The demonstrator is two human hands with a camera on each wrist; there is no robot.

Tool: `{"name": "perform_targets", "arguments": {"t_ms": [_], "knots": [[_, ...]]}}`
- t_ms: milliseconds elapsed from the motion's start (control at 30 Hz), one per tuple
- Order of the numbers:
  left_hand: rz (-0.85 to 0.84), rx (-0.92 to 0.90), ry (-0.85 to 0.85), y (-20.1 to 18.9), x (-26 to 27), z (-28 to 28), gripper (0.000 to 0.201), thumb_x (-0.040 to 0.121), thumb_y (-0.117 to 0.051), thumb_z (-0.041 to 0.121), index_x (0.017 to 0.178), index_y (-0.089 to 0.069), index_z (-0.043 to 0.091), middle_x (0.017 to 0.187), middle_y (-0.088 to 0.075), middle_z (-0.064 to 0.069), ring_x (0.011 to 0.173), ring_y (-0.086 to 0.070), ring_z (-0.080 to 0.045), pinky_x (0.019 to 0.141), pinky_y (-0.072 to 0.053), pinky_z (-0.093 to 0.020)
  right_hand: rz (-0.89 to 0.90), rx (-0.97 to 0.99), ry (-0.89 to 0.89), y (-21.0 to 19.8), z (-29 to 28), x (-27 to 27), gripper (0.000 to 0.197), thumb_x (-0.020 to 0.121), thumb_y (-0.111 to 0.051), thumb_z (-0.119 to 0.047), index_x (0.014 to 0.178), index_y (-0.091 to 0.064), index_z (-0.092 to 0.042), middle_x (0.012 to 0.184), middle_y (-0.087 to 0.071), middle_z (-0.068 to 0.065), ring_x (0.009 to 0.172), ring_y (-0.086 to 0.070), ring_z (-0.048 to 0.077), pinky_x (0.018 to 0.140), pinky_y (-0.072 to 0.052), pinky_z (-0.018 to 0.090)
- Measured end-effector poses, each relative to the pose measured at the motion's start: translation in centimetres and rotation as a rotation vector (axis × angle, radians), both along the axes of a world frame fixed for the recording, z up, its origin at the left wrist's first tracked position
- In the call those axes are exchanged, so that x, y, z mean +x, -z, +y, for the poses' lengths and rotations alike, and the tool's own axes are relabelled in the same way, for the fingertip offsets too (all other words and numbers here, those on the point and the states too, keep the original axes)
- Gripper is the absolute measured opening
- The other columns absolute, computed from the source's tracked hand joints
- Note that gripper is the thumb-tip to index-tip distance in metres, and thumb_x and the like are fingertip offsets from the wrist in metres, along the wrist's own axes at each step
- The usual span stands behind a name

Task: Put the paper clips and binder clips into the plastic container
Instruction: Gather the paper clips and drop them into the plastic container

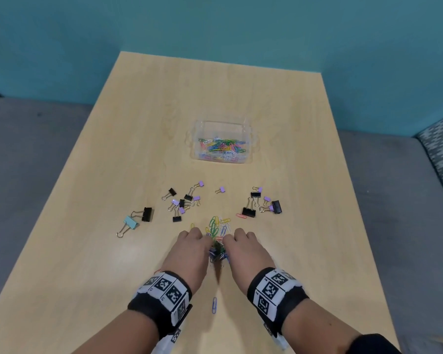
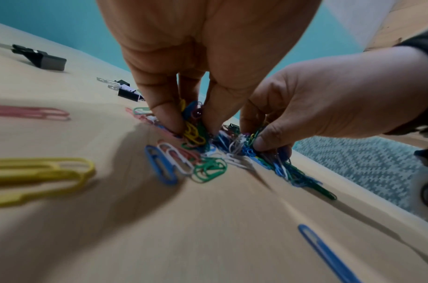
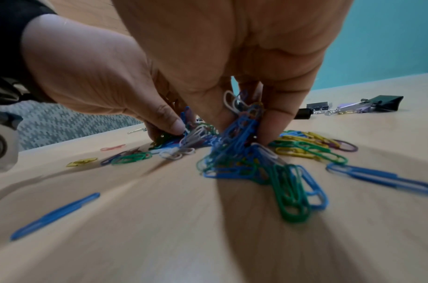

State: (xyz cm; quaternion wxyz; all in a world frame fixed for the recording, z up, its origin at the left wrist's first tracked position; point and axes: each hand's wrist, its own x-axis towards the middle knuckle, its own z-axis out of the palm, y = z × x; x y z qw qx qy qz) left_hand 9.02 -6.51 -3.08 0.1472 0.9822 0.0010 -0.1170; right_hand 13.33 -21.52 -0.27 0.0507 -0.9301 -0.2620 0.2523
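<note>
A heap of coloured paper clips (image 1: pixel 218 232) lies on the table near me. My left hand (image 1: pixel 192 245) pinches a bunch of clips (image 2: pixel 193 124) between thumb and fingers. My right hand (image 1: pixel 242 245) pinches another bunch (image 3: pixel 244 122) the same way. Both hands sit side by side over the heap, knuckles up. The clear plastic container (image 1: pixel 221 141) stands farther back, holding several coloured paper clips. Black, purple and light-blue binder clips (image 1: pixel 182 203) lie scattered in two groups between the heap and the container, the second group (image 1: pixel 264 204) at right.
A single blue paper clip (image 1: pixel 214 304) lies between my wrists, near the front edge. The wooden table (image 1: pixel 113 251) is flanked by grey upholstered seats (image 1: pixel 23 149), with a teal wall behind.
</note>
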Motion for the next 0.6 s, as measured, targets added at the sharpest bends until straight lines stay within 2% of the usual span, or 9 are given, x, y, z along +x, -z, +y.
{"name": "perform_targets", "arguments": {"t_ms": [67, 133, 200, 300, 333, 400, 467, 533, 600], "knots": [[0.028, -0.033, -0.044, 0.1, 0.2, 0.1, 0.026, 0.065, -0.071, 0.002, 0.073, -0.054, 0.02, 0.074, -0.048, 0.002, 0.063, -0.04, -0.018, 0.051, -0.029, -0.028, 0.022, 0.009, -0.006, -0.3, -0.1, 0.3, 0.045, 0.074, -0.048, 0.008, 0.113, -0.042, -0.013, 0.114, -0.042, 0.01, 0.101, -0.041, 0.03, 0.071, -0.036, 0.036], [0.027, -0.068, -0.082, -0.1, 0.4, 0.2, 0.018, 0.074, -0.062, 0.002, 0.072, -0.052, 0.018, 0.073, -0.045, 0.001, 0.065, -0.04, -0.02, 0.052, -0.035, -0.032, 0.039, 0.014, -0.018, -0.7, -0.2, 0.8, 0.044, 0.073, -0.047, 0.01, 0.111, -0.043, -0.013, 0.113, -0.043, 0.01, 0.098, -0.041, 0.029, 0.069, -0.03, 0.034], [0.036, -0.105, -0.107, -0.6, 0.7, 0.1, 0.015, 0.078, -0.057, 0.005, 0.07, -0.05, 0.015, 0.071, -0.045, 0.0, 0.065, -0.044, -0.023, 0.053, -0.038, -0.034, 0.068, 0.019, -0.031, -1.0, -0.3, 1.2, 0.041, 0.074, -0.047, 0.01, 0.107, -0.043, -0.013, 0.108, -0.042, 0.01, 0.09, -0.039, 0.027, 0.068, -0.027, 0.034], [0.108, -0.145, -0.136, -1.6, 1.3, 0.2, 0.011, 0.082, -0.053, 0.01, 0.073, -0.054, 0.016, 0.075, -0.048, 0.001, 0.066, -0.047, -0.021, 0.058, -0.039, -0.032, 0.107, 0.058, -0.011, -0.8, -0.6, 1.8, 0.028, 0.079, -0.045, 0.007, 0.09, -0.037, -0.017, 0.092, -0.035, 0.003, 0.078, -0.035, 0.024, 0.064, -0.026, 0.032], [0.129, -0.164, -0.146, -2.0, 1.5, 0.3, 0.011, 0.082, -0.053, 0.011, 0.074, -0.056, 0.017, 0.077, -0.05, 0.002, 0.067, -0.049, -0.019, 0.06, -0.04, -0.03, 0.125, 0.08, 0.009, -0.7, -0.7, 2.0, 0.025, 0.081, -0.045, 0.005, 0.087, -0.036, -0.017, 0.088, -0.034, 0.001, 0.077, -0.038, 0.025, 0.062, -0.027, 0.033], [0.184, -0.223, -0.167, -2.3, 2.1, 0.9, 0.012, 0.082, -0.052, 0.014, 0.074, -0.058, 0.021, 0.078, -0.053, 0.005, 0.07, -0.052, -0.016, 0.062, -0.042, -0.027, 0.191, 0.13, 0.063, -0.8, -0.9, 2.8, 0.018, 0.083, -0.046, 0.001, 0.089, -0.044, -0.016, 0.089, -0.042, 0.001, 0.078, -0.046, 0.027, 0.062, -0.031, 0.033], [0.263, -0.337, -0.223, -3.0, 2.4, 1.4, 0.011, 0.078, -0.057, 0.015, 0.07, -0.06, 0.023, 0.073, -0.059, 0.006, 0.069, -0.056, -0.012, 0.062, -0.046, -0.026, 0.289, 0.183, 0.125, -1.5, -1.3, 3.5, 0.016, 0.084, -0.048, -0.005, 0.092, -0.051, -0.018, 0.092, -0.051, 0.001, 0.076, -0.05, 0.022, 0.06, -0.035, 0.03], [0.333, -0.553, -0.344, -3.8, 3.0, 2.0, 0.014, 0.074, -0.062, 0.012, 0.065, -0.064, 0.023, 0.061, -0.062, 0.005, 0.057, -0.058, -0.01, 0.056, -0.049, -0.027, 0.416, 0.274, 0.218, -2.0, -1.5, 4.3, 0.013, 0.082, -0.053, -0.009, 0.089, -0.054, -0.019, 0.084, -0.054, -0.003, 0.064, -0.053, 0.016, 0.054, -0.04, 0.027], [0.392, -0.801, -0.461, -4.9, 4.0, 2.6, 0.021, 0.072, -0.066, 0.004, 0.06, -0.066, 0.021, 0.053, -0.06, 0.001, 0.048, -0.055, -0.014, 0.048, -0.046, -0.026, 0.55, 0.394, 0.337, -2.6, -1.7, 5.4, 0.012, 0.081, -0.06, -0.009, 0.084, -0.056, -0.019, 0.079, -0.057, -0.003, 0.054, -0.059, 0.016, 0.051, -0.047, 0.03]]}}
